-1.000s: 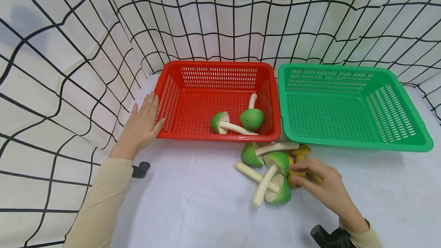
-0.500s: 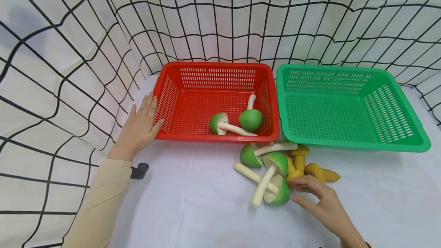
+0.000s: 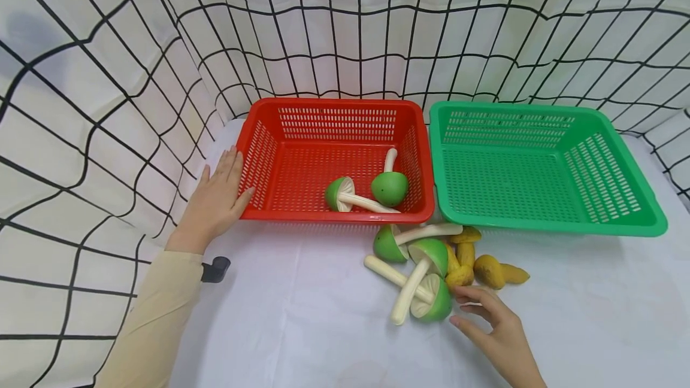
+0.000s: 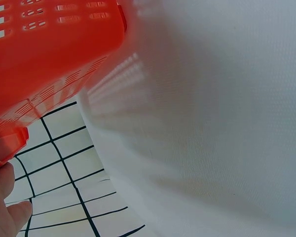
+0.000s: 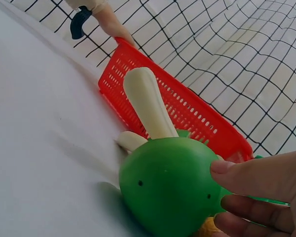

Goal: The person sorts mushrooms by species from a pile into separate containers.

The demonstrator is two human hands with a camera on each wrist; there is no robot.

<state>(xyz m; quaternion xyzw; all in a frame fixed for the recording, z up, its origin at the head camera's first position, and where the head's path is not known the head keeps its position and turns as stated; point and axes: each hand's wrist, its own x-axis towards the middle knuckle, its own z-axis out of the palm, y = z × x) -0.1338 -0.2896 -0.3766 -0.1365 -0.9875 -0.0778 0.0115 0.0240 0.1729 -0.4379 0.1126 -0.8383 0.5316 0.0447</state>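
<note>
My left hand [image 3: 218, 193] lies flat and open against the outer left wall of the red basket [image 3: 334, 217]; its fingers [image 4: 5, 207] show under the basket's corner [image 4: 49, 54]. Two green mushrooms [image 3: 389, 187] [image 3: 339, 193] lie inside that basket. On the white cloth in front lie three more green mushrooms. My right hand [image 3: 465, 307] reaches to the nearest green mushroom [image 3: 438, 299], its thumb [image 5: 256, 173] touching the cap [image 5: 170, 185], fingers loosely extended and holding nothing.
The green basket [image 3: 544, 226] stands to the right of the red one, with nothing in it. Several yellow mushrooms [image 3: 487, 269] lie on the cloth just before it. Black-gridded white fabric walls [image 3: 108, 106] close off the left and back.
My right hand has drawn back from the yellow mushrooms toward me, uncovering them, and now touches the nearest green mushroom. The left hand has stayed against the red basket.
</note>
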